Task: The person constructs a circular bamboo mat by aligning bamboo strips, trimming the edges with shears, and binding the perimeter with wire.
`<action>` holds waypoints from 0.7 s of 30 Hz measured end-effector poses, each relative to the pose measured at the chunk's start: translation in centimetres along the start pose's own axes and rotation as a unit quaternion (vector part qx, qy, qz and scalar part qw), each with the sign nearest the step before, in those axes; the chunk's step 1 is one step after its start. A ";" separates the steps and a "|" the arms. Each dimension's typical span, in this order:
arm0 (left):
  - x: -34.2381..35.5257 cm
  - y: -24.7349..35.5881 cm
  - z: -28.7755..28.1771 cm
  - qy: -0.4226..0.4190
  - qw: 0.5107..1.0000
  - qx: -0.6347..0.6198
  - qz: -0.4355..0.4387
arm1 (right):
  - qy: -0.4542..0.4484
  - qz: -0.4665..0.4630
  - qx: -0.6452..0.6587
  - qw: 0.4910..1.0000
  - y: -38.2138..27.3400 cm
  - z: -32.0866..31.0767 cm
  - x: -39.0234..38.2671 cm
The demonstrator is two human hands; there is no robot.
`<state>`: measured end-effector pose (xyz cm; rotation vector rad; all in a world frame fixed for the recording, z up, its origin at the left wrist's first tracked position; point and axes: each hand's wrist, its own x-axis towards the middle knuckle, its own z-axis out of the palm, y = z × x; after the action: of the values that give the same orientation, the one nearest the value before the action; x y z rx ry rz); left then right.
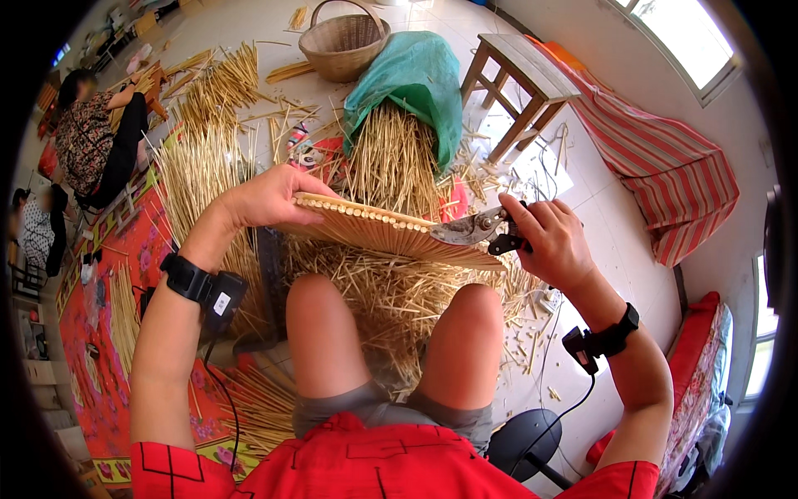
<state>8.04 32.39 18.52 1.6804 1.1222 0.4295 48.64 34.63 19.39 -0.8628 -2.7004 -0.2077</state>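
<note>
A fan-shaped panel of straw stalks (366, 223) spans the space above my knees, its row of cut ends facing up along the top edge. My left hand (278, 198) grips its left end, thumb on top and fingers beneath. In my right hand (550, 241) is a pair of pruning shears (478, 229), fingers wrapped round the dark handles. The metal blades lie at the right part of the row of stalk ends. Whether they are biting into a stalk I cannot make out.
Loose straw (374, 291) heaps below the panel. Ahead, a green sack (407, 62) spills stalks, beside a wicker basket (345, 50) and a wooden stool (519, 71). Stalk bundles stand at left on a red floral mat (158, 291). Another person (96, 137) sits at far left.
</note>
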 end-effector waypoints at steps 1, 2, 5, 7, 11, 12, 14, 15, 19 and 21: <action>0.0 0.0 0.0 -0.004 1.000 -0.003 0.001 | -0.010 0.007 -0.001 1.000 0.5 0.2 -0.5; 0.0 -0.1 0.1 -0.008 1.000 -0.006 0.001 | -0.020 0.013 -0.002 1.000 0.9 0.4 -0.8; -0.1 0.0 0.4 -0.010 1.000 -0.027 0.003 | -0.009 0.024 -0.005 1.000 1.2 0.9 -1.2; -0.3 0.0 0.4 -0.008 0.999 -0.031 0.004 | 0.038 0.074 0.022 0.996 0.6 0.8 -1.2; -0.3 -0.3 0.3 -0.009 1.000 0.004 0.007 | 0.104 0.141 0.032 0.984 -0.7 0.1 -1.2; -0.3 -0.3 0.2 -0.009 1.000 0.004 0.001 | 0.109 0.155 0.042 0.981 -0.9 0.0 -1.4; -0.3 -0.3 0.2 -0.011 1.000 0.006 0.002 | 0.106 0.136 0.024 0.985 -1.4 -0.9 -1.6; -0.3 -0.4 0.1 -0.011 1.000 0.006 0.007 | 0.104 0.127 0.015 0.986 -1.7 -1.4 -1.7; -0.4 -0.4 0.3 -0.010 1.000 -0.017 -0.006 | 0.089 0.085 -0.002 0.992 -3.0 -1.5 -1.8; -0.3 -0.4 0.3 -0.011 1.000 -0.008 0.002 | 0.084 0.076 -0.009 0.994 -3.4 -1.5 -1.6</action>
<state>7.94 32.01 18.13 1.6687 1.0972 0.4205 48.29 30.67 20.08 -1.0038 -2.4700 -0.2579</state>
